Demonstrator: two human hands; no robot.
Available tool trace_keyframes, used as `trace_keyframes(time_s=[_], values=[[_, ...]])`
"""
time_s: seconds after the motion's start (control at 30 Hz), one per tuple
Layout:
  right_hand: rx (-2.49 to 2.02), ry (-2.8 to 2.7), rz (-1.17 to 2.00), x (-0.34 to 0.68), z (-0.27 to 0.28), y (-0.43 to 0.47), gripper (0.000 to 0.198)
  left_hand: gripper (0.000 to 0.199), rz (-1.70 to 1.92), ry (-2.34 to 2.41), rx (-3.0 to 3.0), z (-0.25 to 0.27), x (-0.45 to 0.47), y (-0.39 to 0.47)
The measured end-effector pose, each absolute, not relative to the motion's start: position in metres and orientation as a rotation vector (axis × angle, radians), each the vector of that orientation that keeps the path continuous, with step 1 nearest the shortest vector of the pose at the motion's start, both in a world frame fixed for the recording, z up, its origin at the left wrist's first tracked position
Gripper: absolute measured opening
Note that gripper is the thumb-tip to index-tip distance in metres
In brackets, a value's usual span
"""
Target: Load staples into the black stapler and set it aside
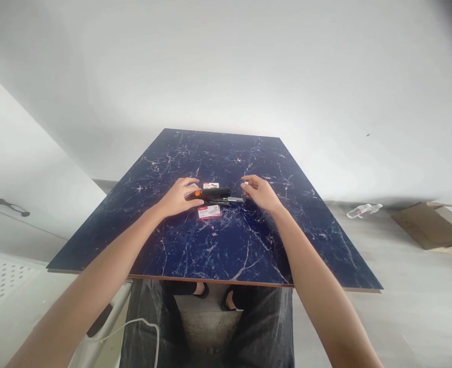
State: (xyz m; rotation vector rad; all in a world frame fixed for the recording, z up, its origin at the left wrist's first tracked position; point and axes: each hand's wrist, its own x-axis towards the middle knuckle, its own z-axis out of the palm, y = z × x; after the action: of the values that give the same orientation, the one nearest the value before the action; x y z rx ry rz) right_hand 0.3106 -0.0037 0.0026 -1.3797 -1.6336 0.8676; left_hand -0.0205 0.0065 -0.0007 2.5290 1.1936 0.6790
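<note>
A black stapler (216, 194) with an orange patch lies on its side on the blue marble-patterned table (210, 245). Its silvery metal tray (236, 200) sticks out to the right. My left hand (178, 198) grips the stapler's left end, thumb on the near side and fingers on the far side. Just right of the tray's tip, my right hand (260, 192) pinches a small whitish piece (246, 183), too small to name. A red-and-white small box (209, 212) lies in front of the stapler, and another printed box or card (211, 185) shows behind it.
A white wall stands behind the table. On the floor at right are a clear plastic bottle (360, 210) and an open cardboard box (433, 225). A white cabinet with a dark handle (11, 207) is at left. A white cable (149, 323) hangs beside my legs.
</note>
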Motion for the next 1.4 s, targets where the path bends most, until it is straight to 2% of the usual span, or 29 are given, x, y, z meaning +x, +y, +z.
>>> trace_keyframes(time_s=[0.37,0.97,1.4], values=[[-1.29,-1.448,1.132,0.301,0.012,-0.013,0.031,0.046,0.705,1.169,2.566,-0.003,-0.02,0.009],[-1.517,-1.768,0.794,0.291,0.01,-0.018,0.033,0.041,0.743,1.072,2.662,-0.001,-0.016,0.011],[-1.482,-1.894,0.636,0.286,0.011,-0.022,0.029,0.041,0.7,1.097,2.6,0.006,-0.014,0.006]])
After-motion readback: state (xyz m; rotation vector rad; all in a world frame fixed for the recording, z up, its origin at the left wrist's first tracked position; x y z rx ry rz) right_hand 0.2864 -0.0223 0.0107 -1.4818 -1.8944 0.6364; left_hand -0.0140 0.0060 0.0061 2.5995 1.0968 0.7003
